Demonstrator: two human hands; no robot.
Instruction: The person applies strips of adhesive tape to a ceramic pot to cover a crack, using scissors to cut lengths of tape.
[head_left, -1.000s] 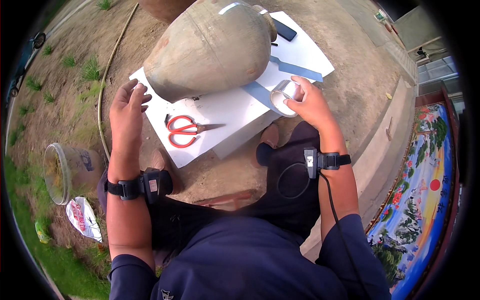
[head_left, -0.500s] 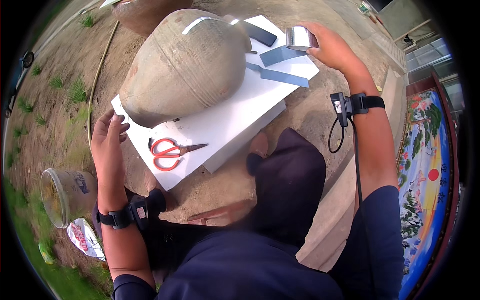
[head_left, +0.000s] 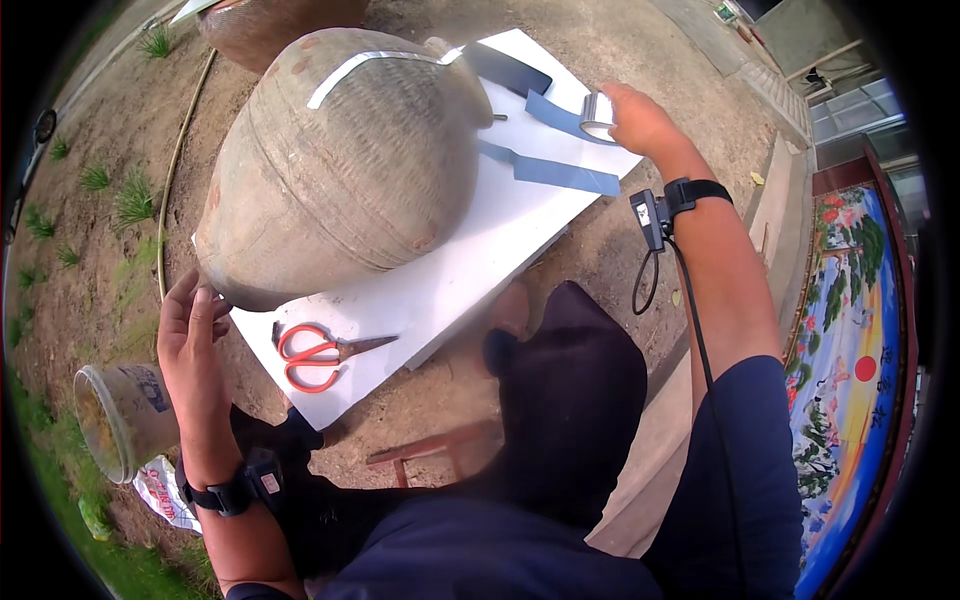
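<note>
Clay jar (head_left: 340,170) on its side on the white tabletop (head_left: 440,285), neck turned away to the right. Left hand (head_left: 190,338) at the jar's base end, fingers loosely curled, released; contact with the clay cannot be told. Right hand (head_left: 640,122) well right of the jar, fingers grasping a silver tape roll (head_left: 598,113). Blue-grey strip (head_left: 556,114) between jar and roll; second strip (head_left: 566,177) just right of the jar. Pale strip (head_left: 350,66) across the jar's upper side. Red-handled scissors (head_left: 320,352) on the jar's near side.
</note>
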